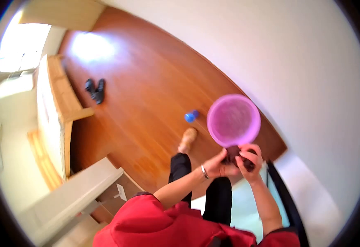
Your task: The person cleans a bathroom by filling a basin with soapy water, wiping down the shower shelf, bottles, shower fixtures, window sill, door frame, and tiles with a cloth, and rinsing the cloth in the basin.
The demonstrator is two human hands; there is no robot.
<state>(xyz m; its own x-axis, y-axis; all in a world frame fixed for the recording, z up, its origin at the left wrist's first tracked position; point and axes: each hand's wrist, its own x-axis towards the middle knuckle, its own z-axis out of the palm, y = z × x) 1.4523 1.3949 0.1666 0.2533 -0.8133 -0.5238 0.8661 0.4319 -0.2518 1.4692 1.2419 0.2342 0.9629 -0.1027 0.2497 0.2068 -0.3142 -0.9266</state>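
A dark brown, bunched-up cloth (pixel 233 153) is gripped between both my hands at the near edge of a pink-purple basin (pixel 211 123). My left hand (pixel 217 165), with a silver bracelet at the wrist, closes on the cloth from the left side. From the right, my right hand (pixel 250 161) wraps its fingers around the same cloth, and a dark end of it shows below them. The basin stands close to the wall; its inside looks greyish, and I cannot tell what it contains.
A small blue object (pixel 191 116) lies on the wooden floor (pixel 147 94) left of the basin, near my foot (pixel 188 138). Farther off are black shoes (pixel 95 91) beside a wooden bed frame (pixel 60 86). A pale cabinet (pixel 81 189) stands at lower left; a white wall (pixel 295 74) runs along the right.
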